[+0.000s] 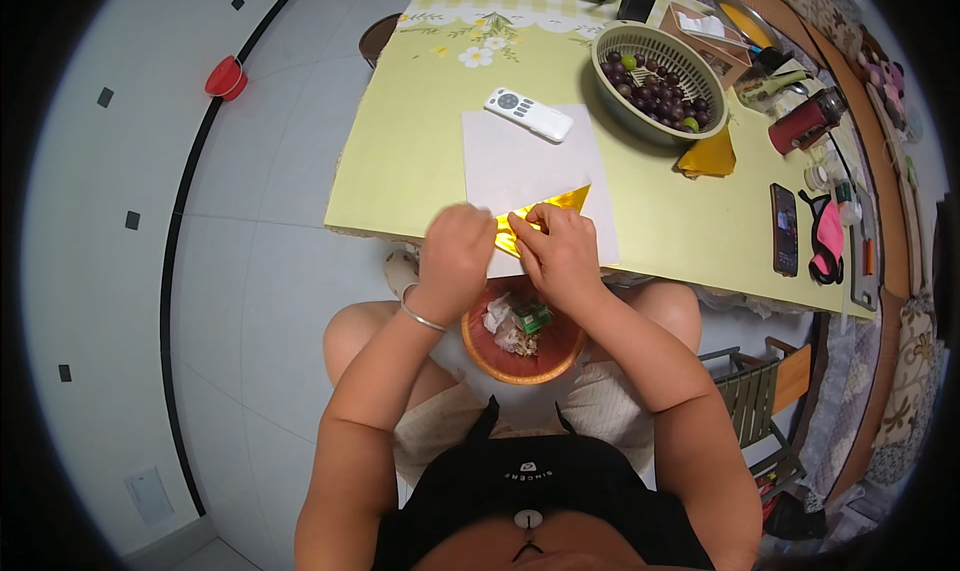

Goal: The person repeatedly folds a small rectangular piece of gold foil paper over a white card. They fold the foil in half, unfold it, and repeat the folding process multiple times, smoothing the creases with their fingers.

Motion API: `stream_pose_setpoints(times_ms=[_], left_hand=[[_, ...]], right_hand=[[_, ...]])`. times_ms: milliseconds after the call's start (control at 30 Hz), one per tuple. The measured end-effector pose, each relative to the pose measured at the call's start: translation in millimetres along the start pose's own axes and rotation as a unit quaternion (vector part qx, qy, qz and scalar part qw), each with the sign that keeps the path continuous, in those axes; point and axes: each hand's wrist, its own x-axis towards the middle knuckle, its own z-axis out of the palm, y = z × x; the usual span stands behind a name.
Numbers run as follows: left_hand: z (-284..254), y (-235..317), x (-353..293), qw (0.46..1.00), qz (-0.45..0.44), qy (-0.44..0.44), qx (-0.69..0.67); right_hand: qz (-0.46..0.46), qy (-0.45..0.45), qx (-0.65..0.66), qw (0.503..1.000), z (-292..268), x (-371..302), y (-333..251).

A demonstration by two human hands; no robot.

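A sheet of shiny gold foil paper, folded to a pointed triangle, lies at the table's near edge on a pale sheet of paper. My left hand is closed at the foil's left end, its fingertips mostly hidden behind the knuckles. On the foil's middle, my right hand has thumb and index finger pressed together, pinching it down. The foil's tip sticks out beyond my right hand, toward the upper right. A white remote control rests across the top of the pale sheet.
A basket of grapes and a folded gold piece are to the right. Farther right are a phone, a pink and black eye mask and a red bottle. Below the table edge, a red bin holding scraps stands between my knees.
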Motion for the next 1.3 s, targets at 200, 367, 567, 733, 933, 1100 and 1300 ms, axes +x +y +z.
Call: stream_pose_setpoints(times_ms=[200, 367, 567, 733, 933, 1100, 1300], left_hand=[[-0.3, 24.0, -26.6, 0.996, -0.003, -0.049, 0.080], [0.3, 24.6, -34.3, 0.987, 0.012, -0.087, 0.132], [-8.5, 21.1, -33.5, 0.987, 0.049, -0.094, 0.125], [-17.1, 17.1, -17.7, 0.997, -0.040, -0.064, 0.020], [1.6, 2.2, 4.5, 0.995, -0.098, -0.032, -0.006], [15.8, -6.4, 16.4, 0.990, -0.134, 0.029, -0.038], [-2.1, -0.3, 37.2, 0.982, -0.137, -0.124, -0.025]], right_hand=[[-0.008, -0.008, 0.001, 1.000, -3.3, 0.3, 1.1], [-0.010, -0.028, 0.012, 0.999, -9.2, 1.2, 0.6], [-0.014, -0.052, 0.007, 0.999, -9.8, 0.9, 3.9], [0.027, -0.069, 0.186, 0.980, -28.8, 7.3, 22.8], [0.149, -0.086, 0.188, 0.967, -37.8, 21.2, 43.1], [0.024, -0.069, 0.003, 0.997, -40.6, 36.7, 48.7], [-0.056, -0.110, -0.012, 0.992, -39.5, 47.3, 55.0]])
